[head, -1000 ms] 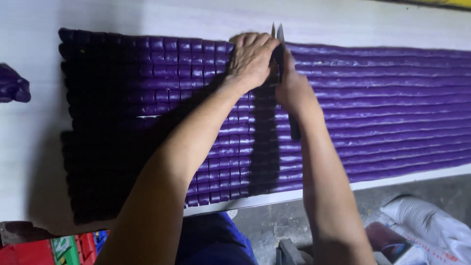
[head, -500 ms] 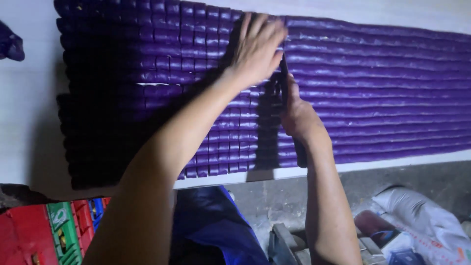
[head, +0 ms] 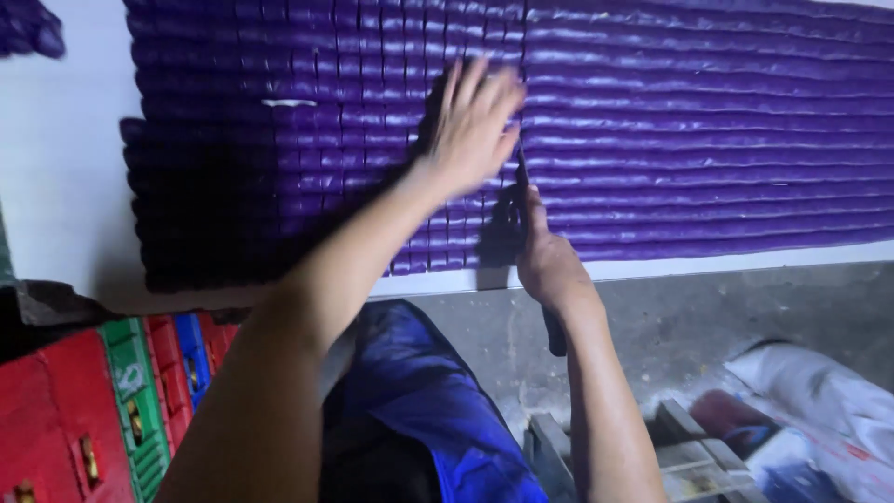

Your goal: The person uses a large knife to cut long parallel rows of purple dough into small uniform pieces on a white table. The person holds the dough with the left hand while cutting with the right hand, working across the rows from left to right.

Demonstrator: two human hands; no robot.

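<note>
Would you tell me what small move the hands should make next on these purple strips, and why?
Probably set the knife one piece-width further right for a new cut. The right hand has the blade at the near edge of the purple strips, so this cut looks finished. Cut pieces lie left, uncut lengths right; the left hand lies flat at the boundary.

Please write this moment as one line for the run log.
left hand: flat on cut purple pieces | right hand: gripping knife | uncut purple strips: right side

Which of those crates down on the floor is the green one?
The green crate, second from the left: it stands between two red crates, with a blue crate further right.
</note>
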